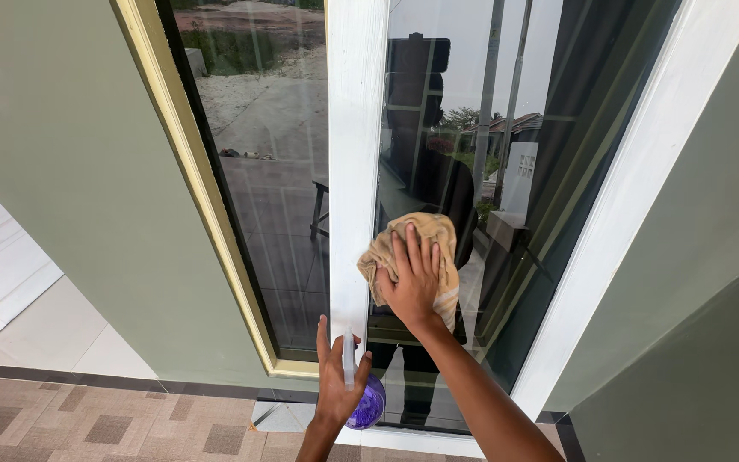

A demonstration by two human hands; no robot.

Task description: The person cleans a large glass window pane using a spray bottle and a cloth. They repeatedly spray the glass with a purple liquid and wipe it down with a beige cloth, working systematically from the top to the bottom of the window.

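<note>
My right hand [410,282] presses a tan cloth [425,235] flat against the right glass pane [506,171] of a window, fingers spread over the cloth, just right of the white centre post [354,154]. My left hand [335,381] hangs lower, below the post, gripping a spray bottle [366,402] with a clear neck and a purple round body. The bottle points upward, close to the sill. The dark glass mirrors my own outline.
The left glass pane [258,154] sits in a yellow frame [190,171] set in a green wall [62,171]. A white frame [635,188] borders the right pane. Brown patterned floor tiles [104,423] lie below, with white tiles [53,329] at left.
</note>
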